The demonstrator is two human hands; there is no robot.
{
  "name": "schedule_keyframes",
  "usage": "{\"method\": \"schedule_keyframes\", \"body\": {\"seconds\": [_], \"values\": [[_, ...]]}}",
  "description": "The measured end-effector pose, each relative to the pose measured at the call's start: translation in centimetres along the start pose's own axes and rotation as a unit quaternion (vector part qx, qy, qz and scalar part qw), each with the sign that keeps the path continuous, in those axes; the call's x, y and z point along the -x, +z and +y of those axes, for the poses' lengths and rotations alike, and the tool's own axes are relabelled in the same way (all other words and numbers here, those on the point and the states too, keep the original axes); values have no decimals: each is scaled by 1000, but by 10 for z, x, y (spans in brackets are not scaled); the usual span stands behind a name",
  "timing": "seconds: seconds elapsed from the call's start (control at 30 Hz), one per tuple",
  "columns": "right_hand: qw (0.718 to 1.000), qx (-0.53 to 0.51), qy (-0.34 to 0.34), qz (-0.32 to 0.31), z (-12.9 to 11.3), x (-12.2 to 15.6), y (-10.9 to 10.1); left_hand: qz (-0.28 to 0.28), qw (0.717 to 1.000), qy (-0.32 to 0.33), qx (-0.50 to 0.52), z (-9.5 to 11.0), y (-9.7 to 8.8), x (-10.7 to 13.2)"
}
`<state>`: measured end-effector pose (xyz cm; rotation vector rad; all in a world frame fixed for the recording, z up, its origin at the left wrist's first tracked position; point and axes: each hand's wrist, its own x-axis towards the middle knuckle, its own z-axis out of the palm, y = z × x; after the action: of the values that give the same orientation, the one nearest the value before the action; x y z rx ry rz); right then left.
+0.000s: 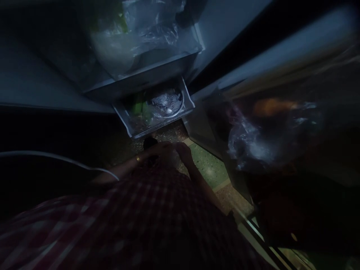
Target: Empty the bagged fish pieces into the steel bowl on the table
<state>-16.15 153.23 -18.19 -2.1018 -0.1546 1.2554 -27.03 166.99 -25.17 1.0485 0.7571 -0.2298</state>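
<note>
Both hands meet close to my body, just in front of a pulled-out clear drawer [152, 129]. My left hand [162, 149] comes in from the left, with its fingers bent and closed. My right hand [184, 150] curls in from the right, also closed. A pale, cloudy thing [172, 159] shows dimly between and below them, perhaps a plastic bag; the dark hides its kind. In the drawer lie a shiny clear plastic wrapping [167, 103] with a round rim and something green [140, 108].
A fridge shelf [146, 65] above the drawer bears clear plastic bags [152, 32]. To the right stands the open door, with blurred bags [253, 142] in it. A white cord [56, 154] crosses at left. Speckled green floor [209, 167] shows below.
</note>
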Motion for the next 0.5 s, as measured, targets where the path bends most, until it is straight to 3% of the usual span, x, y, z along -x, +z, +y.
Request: {"method": "schedule_keyframes", "body": {"seconds": [0.1,0.2,0.27,0.37,0.5], "values": [[1000,-22,9,13,0,0,-2,89,995,14,-37,11,-29,-16],[998,-45,25,28,0,0,-2,213,974,36,-74,32,-72,-45],[997,-63,32,31,1,0,-1,264,957,59,-103,45,-99,-67],[996,-74,31,38,4,1,3,267,949,48,-162,54,-124,-96],[996,-47,58,37,13,2,8,206,960,-45,-186,43,-127,-105]]}}
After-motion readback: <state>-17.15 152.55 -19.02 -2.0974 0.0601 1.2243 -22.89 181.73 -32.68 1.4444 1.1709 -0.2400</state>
